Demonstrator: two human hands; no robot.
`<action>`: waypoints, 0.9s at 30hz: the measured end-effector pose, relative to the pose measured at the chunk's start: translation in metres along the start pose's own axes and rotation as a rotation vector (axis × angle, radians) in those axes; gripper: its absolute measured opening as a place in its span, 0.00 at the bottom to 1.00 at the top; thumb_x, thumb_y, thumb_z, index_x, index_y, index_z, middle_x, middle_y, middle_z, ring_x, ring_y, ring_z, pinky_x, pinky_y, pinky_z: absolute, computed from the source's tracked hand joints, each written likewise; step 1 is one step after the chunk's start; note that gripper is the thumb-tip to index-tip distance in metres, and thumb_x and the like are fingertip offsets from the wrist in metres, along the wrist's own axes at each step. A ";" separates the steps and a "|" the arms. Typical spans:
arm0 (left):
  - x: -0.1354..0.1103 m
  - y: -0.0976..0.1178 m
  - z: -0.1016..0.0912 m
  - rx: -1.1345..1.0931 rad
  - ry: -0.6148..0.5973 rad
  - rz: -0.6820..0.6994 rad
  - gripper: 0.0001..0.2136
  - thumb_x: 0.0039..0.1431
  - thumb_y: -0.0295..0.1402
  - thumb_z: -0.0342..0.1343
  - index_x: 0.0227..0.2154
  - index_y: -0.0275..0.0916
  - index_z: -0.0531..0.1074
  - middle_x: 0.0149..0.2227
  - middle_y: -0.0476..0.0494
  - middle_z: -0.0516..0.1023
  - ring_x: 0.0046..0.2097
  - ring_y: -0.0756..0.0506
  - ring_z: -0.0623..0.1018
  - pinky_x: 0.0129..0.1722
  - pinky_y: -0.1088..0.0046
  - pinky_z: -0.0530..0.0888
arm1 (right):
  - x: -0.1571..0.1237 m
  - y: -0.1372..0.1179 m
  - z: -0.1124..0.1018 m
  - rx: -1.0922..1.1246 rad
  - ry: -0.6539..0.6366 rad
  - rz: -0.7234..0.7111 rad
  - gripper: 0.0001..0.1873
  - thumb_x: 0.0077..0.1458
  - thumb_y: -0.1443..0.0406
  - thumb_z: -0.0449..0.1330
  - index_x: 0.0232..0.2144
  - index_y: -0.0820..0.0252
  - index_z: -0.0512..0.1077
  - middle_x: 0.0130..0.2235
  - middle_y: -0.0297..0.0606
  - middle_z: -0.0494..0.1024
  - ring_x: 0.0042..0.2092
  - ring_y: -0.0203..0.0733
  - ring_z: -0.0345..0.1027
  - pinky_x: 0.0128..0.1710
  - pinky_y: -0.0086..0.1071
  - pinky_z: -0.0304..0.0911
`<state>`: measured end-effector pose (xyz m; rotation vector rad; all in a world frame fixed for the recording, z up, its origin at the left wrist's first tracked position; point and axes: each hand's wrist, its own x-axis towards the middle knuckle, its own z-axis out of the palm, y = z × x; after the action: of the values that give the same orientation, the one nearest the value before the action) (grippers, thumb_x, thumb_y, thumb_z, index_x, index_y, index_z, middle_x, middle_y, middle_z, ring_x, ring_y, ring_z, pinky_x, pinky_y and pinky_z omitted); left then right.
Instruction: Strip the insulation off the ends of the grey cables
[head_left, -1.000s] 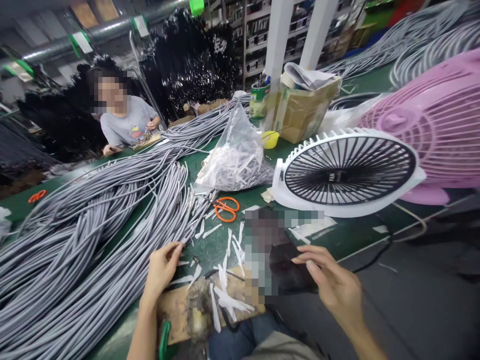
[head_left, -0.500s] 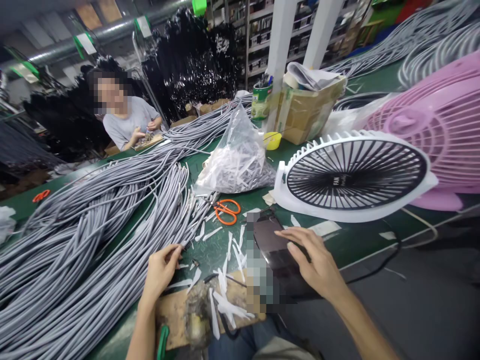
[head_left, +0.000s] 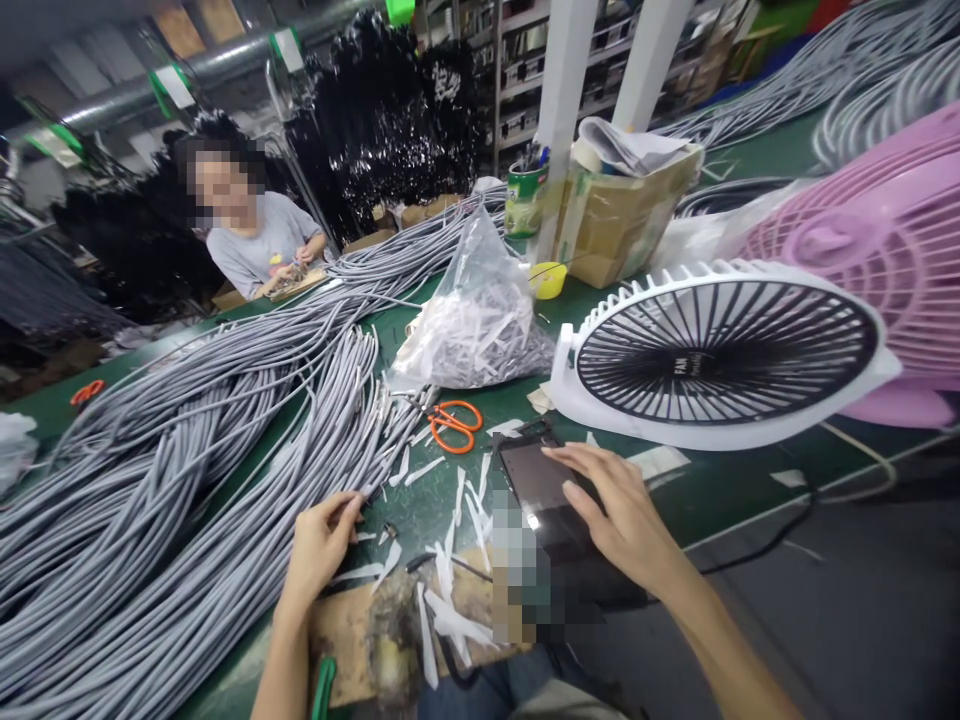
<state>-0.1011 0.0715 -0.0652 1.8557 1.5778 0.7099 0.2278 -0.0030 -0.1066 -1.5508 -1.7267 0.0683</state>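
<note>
Here the right hand (head_left: 626,515) lies flat, fingers spread, on a dark, glossy phone (head_left: 536,485) near the front edge of the green table (head_left: 705,490), gripping nothing. The left hand (head_left: 321,540) is loosely curled at the grey cable (head_left: 180,480) ends; whether it pinches one I cannot tell. White scraps (head_left: 457,495), orange scissors (head_left: 454,425) and a white fan (head_left: 720,350) lie close by; a person (head_left: 251,240) sits across the cluttered workshop table.

Dark phone (head_left: 534,482), flat on green table, screen up
</note>
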 end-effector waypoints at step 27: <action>0.000 0.002 0.000 -0.038 -0.016 -0.018 0.21 0.49 0.49 0.51 0.30 0.33 0.75 0.16 0.49 0.71 0.18 0.50 0.69 0.17 0.78 0.65 | -0.020 -0.010 -0.013 0.233 0.240 0.135 0.08 0.56 0.64 0.52 0.30 0.55 0.71 0.32 0.37 0.74 0.35 0.38 0.71 0.36 0.28 0.68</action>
<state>-0.1002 0.0710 -0.0639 1.8128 1.5582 0.7107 0.2257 -0.0283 -0.1032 -1.4380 -1.3755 0.1405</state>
